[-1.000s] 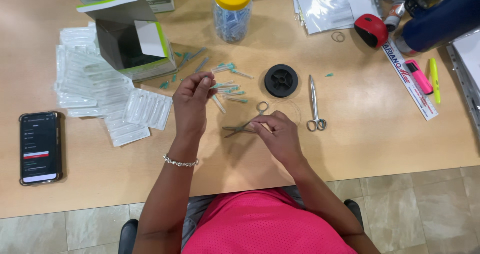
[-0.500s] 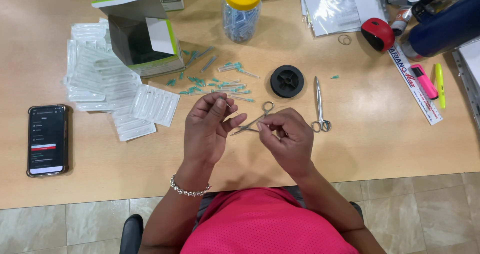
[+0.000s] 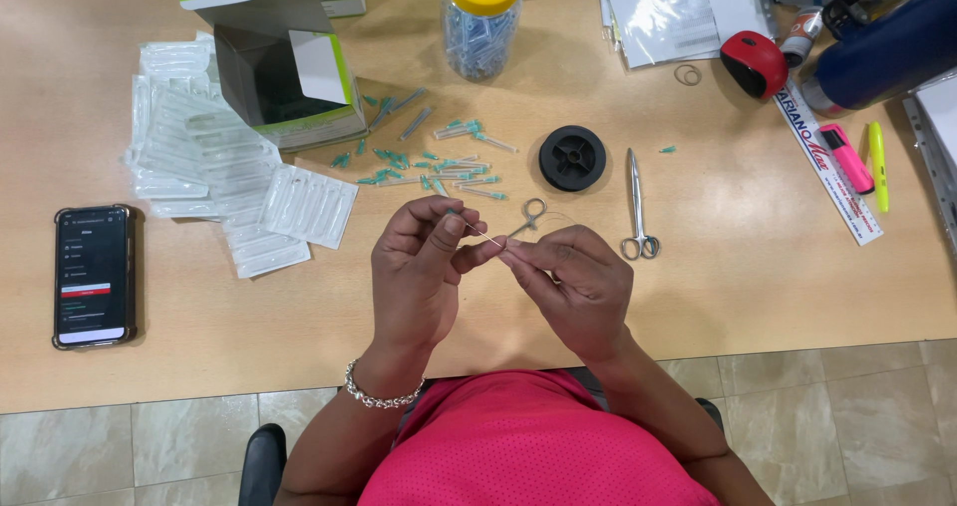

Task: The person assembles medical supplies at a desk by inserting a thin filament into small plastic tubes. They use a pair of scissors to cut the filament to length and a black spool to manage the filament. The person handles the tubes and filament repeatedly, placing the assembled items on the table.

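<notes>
Your hands work near the front edge of the pale wooden table [image 3: 758, 297], with bare wood to the right of them and the tiled floor just below that edge. Your left hand [image 3: 419, 267] pinches a thin silver needle [image 3: 480, 235] between thumb and fingertips, closed on it, above the table just ahead of your chest. Your right hand [image 3: 578, 285] has its fingertips pressed together at the needle's near end; whether it grips the needle or a fine thread there cannot be told. Compared with half a second ago, both hands have stayed close together at the same spot, and the needle has levelled out between them. Just behind your knuckles lies a small pair of steel forceps [image 3: 528, 213], then the scattered teal-hubbed needles [image 3: 439, 165]. A black round spool [image 3: 572, 157] and steel scissors [image 3: 638, 212] lie to the right, near. White blister packs [image 3: 214, 177] and an open cardboard box [image 3: 279, 67] crowd the left, with a black phone [image 3: 93, 275] farther out.
</notes>
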